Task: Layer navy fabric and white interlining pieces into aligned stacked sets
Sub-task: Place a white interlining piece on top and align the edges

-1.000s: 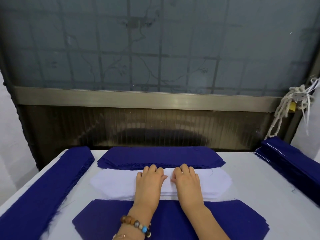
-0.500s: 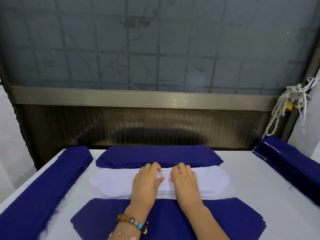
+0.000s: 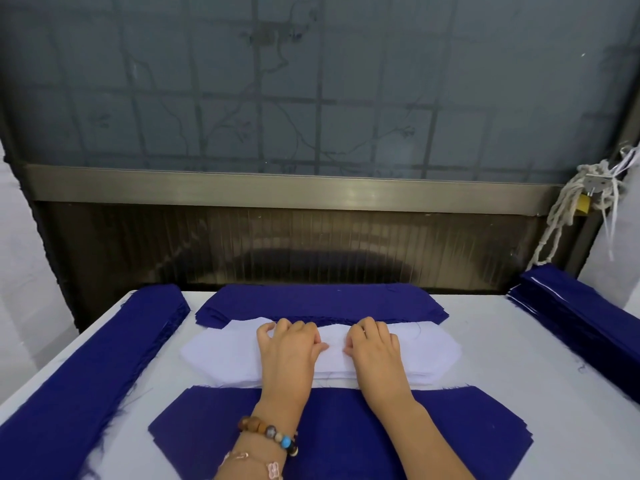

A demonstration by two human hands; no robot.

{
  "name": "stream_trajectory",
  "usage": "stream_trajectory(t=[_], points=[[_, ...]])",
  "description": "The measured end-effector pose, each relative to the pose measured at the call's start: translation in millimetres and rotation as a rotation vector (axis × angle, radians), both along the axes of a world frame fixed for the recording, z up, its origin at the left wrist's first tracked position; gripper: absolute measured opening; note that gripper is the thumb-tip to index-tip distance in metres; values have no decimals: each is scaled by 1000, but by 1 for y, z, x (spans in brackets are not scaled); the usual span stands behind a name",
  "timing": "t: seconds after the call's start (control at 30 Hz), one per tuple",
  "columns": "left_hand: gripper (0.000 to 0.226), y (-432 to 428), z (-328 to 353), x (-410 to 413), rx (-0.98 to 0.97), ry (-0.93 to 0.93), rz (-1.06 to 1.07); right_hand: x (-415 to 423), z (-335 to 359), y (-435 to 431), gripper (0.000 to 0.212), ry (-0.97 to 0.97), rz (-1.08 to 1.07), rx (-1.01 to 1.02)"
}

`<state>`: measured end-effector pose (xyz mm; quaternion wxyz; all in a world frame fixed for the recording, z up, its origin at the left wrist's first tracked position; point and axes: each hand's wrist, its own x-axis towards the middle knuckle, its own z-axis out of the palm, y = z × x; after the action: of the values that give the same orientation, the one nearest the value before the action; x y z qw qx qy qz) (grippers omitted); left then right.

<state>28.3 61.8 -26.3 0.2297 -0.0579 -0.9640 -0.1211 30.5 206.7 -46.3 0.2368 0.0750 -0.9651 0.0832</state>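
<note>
A stack of white interlining pieces lies across the middle of the table. My left hand and my right hand rest on it side by side, a small gap between them. Both have fingers curled over the stack's far edge and thumbs pressed on top, pinching the top white piece. A navy fabric stack lies just beyond the white one. Another navy stack lies nearest me, under my forearms.
A long navy stack runs along the table's left edge and another navy stack along the right edge. The white table ends at a dark panel and window behind. A rope with a padlock hangs at the right.
My hands have slid apart and forward to the far edge of the white stack. Their fingers, flat a second ago, have curled over that edge.
</note>
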Motion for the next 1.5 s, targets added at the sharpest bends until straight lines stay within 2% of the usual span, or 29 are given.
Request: stream_trajectory(t=[0.1,0.23,0.33,0.4,0.57,0.73,0.8,0.9,1.0,1.13,1.27,1.4,1.5], points=[[28,-3,0,0,-6,-38,4,0,-2,1,20,21,6,15],[20,-5,3,2,15,7,-1,1,-1,1,22,61,21,-25],[9,-4,5,5,21,94,-95,2,3,1,41,74,62,-74],[8,-4,6,6,-10,77,-162,2,3,-1,47,31,115,-57],[14,-11,5,5,-66,9,-179,-1,4,5,17,19,123,4],[9,-19,6,4,60,160,-218,-4,10,20,20,-49,116,-67],[12,-20,6,3,40,117,-183,-1,13,24,25,-54,116,-54],[21,-28,-1,-2,36,-8,-94,1,19,34,28,-76,35,-14],[18,-40,-3,-6,61,-23,-25,1,23,52,29,-98,-89,-36],[8,-60,-2,-10,134,-44,75,2,22,73,19,-120,-224,-107],[9,-81,-1,-11,212,-76,220,3,20,88,16,-131,-376,-173],[12,-98,1,-11,292,-86,324,5,16,98,22,-124,-547,-226],[15,-102,2,-11,405,6,286,6,15,103,27,-122,-642,-300]])
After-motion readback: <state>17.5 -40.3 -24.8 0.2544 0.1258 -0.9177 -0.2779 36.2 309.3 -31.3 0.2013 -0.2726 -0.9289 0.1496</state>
